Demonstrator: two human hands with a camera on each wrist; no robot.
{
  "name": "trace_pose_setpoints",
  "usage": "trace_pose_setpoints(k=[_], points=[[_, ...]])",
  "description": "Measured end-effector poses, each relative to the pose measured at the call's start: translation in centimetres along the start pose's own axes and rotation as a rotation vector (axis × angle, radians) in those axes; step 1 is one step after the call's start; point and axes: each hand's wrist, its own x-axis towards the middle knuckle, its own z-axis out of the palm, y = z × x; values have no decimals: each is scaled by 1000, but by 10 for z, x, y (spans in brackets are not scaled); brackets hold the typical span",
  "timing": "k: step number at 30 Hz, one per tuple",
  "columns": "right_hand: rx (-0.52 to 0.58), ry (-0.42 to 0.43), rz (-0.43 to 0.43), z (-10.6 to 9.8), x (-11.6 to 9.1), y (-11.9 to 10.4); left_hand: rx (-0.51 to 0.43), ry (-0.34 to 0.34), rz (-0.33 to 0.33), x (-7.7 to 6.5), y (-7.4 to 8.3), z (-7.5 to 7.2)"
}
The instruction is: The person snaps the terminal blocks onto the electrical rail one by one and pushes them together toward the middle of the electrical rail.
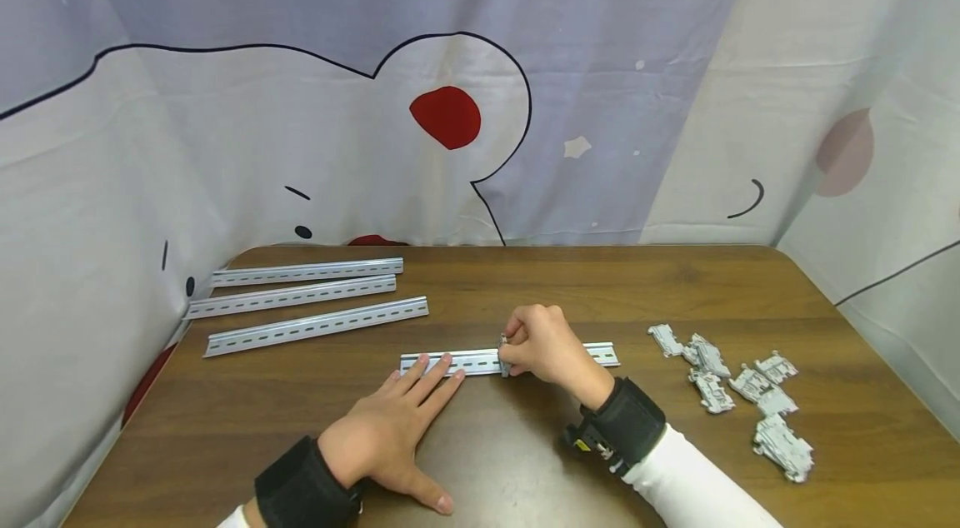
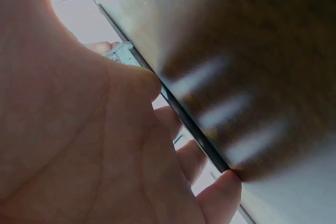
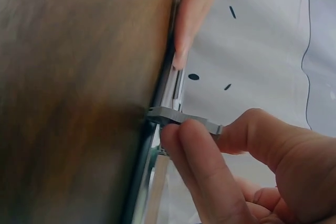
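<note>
A slotted metal DIN rail (image 1: 480, 363) lies crosswise on the table in the head view. My left hand (image 1: 393, 424) is spread with its fingers straight, fingertips resting on the rail's left part; the left wrist view shows the fingertips along the rail's dark edge. With thumb and fingers, my right hand (image 1: 551, 349) pinches a thin grey terminal block (image 3: 184, 118) upright across the rail, near its middle. That hand covers part of the rail to the right of the block. In the right wrist view, the block's lower end is right at the rail's edge.
Three longer DIN rails (image 1: 322, 328) lie at the back left. Several loose grey terminal blocks (image 1: 708, 391) are scattered on the right side of the wooden table (image 1: 600, 286). A patterned curtain (image 1: 337, 136) hangs close behind the table and along its sides.
</note>
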Motion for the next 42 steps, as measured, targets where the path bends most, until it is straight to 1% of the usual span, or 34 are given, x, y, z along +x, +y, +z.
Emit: trace_pose_setpoints(k=[5, 9, 12, 16, 20, 21, 25, 28, 32, 36, 39, 42], points=[[31, 9, -10, 7, 2, -1, 11, -2, 2, 2, -2, 3], [26, 15, -27, 10, 1, -2, 1, -7, -5, 0, 0, 0], [0, 18, -42, 12, 1, -3, -3, -6, -8, -2, 1, -1], [-59, 18, -55, 13, 1, -4, 3, 6, -3, 0, 0, 0], [-108, -2, -53, 12, -1, -6, 6, 7, -5, -1, 0, 0], [-114, -9, -50, 12, -1, -6, 1, -1, -13, -2, 2, -2], [-108, -40, -33, 9, -3, -10, 1, -4, -11, -1, 1, -1], [-116, -46, -44, 5, -4, -14, -4, -2, -11, -1, 1, 0], [-158, -30, -63, -5, -6, -20, -9, 6, -10, -1, 1, 0], [-248, 20, -65, -18, -8, -24, -15, 16, -5, -2, 1, 1], [-331, 75, -68, -30, -10, -27, -10, 16, -2, -2, 1, 1], [-384, 121, -51, -45, -12, -27, -7, 16, 0, -2, 0, 1]])
